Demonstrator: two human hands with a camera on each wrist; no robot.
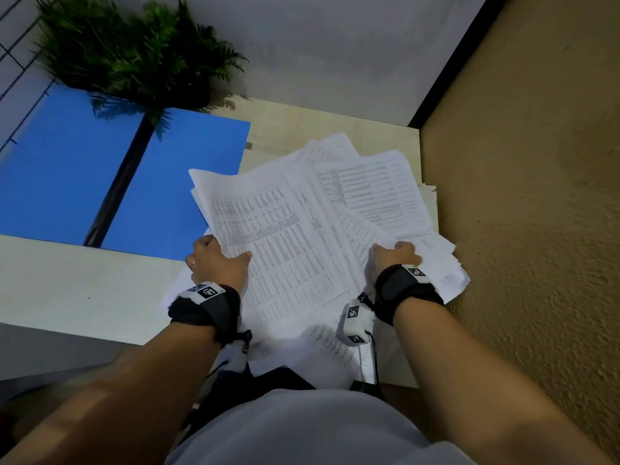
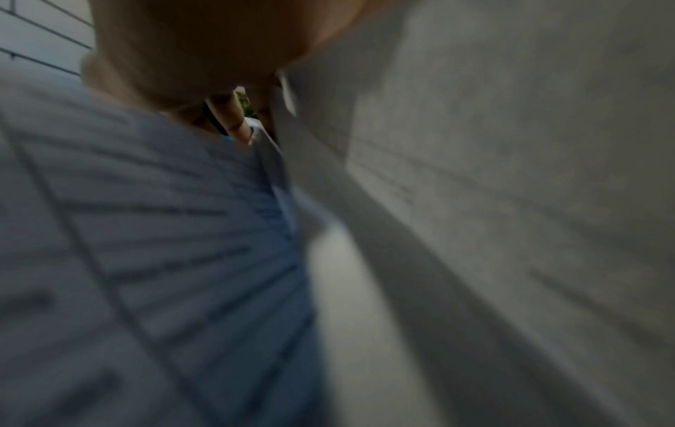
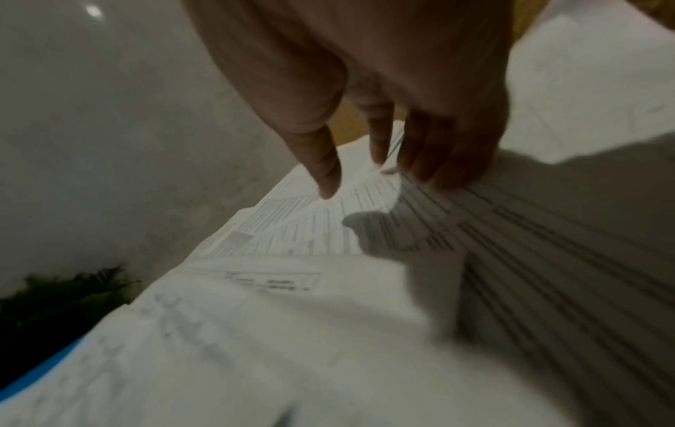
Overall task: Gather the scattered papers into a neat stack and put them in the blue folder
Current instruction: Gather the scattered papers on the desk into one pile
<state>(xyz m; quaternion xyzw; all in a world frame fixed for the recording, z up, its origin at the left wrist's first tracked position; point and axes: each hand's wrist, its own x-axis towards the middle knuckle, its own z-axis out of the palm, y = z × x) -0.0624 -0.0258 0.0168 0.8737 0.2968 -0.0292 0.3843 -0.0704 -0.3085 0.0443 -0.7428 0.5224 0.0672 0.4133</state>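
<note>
Several loose white printed paper sheets [image 1: 302,236], fanned unevenly on pale tabletop [image 1: 84,290] | left hand [image 1: 214,263] pinches left edge | right hand [image 1: 396,256] grips right edge | open blue card folder [image 1: 84,169] lies just left, nearer left hand.

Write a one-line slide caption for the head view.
Both hands, left hand and right hand, grip fanned printed papers beside the open blue folder.
</note>
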